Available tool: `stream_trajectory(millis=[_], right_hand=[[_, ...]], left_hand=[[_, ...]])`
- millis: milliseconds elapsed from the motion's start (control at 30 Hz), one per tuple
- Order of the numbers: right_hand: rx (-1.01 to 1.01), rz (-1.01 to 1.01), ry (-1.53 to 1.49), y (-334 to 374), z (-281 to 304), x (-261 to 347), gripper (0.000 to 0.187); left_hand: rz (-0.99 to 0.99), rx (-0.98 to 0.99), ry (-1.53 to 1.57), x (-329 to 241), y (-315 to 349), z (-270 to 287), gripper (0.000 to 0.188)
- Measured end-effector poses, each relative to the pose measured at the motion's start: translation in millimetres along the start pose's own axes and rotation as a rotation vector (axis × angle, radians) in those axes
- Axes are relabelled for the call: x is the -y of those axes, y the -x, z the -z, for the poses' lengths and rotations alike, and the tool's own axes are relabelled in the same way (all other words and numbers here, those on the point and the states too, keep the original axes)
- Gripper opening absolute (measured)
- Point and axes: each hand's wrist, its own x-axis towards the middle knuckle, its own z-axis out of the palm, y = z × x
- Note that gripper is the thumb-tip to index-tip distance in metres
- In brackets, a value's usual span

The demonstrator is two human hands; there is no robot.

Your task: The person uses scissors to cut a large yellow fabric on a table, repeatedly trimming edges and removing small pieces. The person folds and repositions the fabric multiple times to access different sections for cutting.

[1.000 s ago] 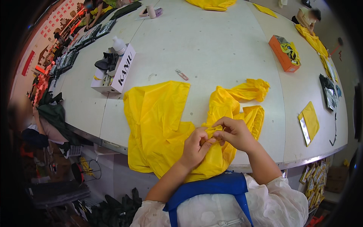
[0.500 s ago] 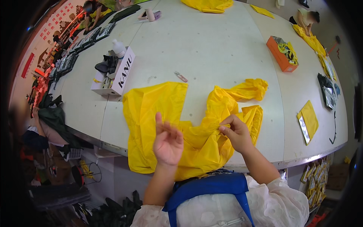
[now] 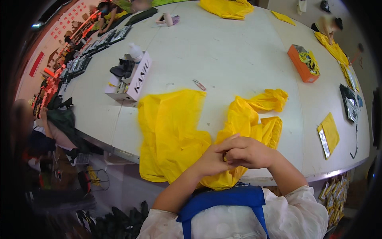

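Note:
A thin yellow garment [image 3: 171,131] lies spread and crumpled over the near edge of the table, with a bunched sleeve-like part on the right. My two hands meet above its near middle. My right hand [image 3: 252,153] has curled fingers, and a bit of yellow cloth shows between it and the other hand. My left hand [image 3: 213,160] reaches in from the left and overlaps the right one, so most of its fingers are hidden. Past the garment lies a small pair of thread snips [image 3: 199,85] with reddish handles.
A white box [image 3: 137,81] with a bottle and dark items stands left, an orange box [image 3: 300,65] of yellow-black strips right. A yellow packet [image 3: 329,135] lies near the right edge. More yellow cloth [image 3: 227,8] is at the far side. Other people work around the table.
My left hand, raised and open before, has moved right and down to meet my right hand. The view has shifted slightly, and the garment's left part looks blurred by motion.

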Motion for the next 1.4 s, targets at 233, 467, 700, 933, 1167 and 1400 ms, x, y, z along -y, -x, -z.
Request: stream_trajectory(millis=[233,467,700,933,1167,1400], right_hand=[[0.050,-0.018,-0.055,-8.2,-3.8,1.5,0.019],[0.025,0.068,0.255,7.6,-18.3,4.8,0.024],[0.067,-0.060,0.424,14.5,1.1,6.5,0.026],[-0.766,-0.343,-1.358,20.5,-50.3,-10.2,0.035],[-0.299,-0.465,-0.285,13.0,-33.8,10.5,0.071],[-0.229,-0.590,-0.061,2.5,-28.0,20.5,0.024]], left_hand=[[0.039,-0.038,-0.057,-9.1,6.5,3.3,0.046],[-0.147,-0.037,-0.112,4.1,7.4,-2.8,0.034],[-0.432,-0.421,0.021,36.0,16.3,2.6,0.025],[-0.470,-0.493,0.080,32.6,21.9,-9.9,0.026],[-0.425,-0.336,-0.100,22.2,33.6,-12.5,0.051],[-0.178,-0.240,-0.064,16.6,28.4,-10.1,0.020]])
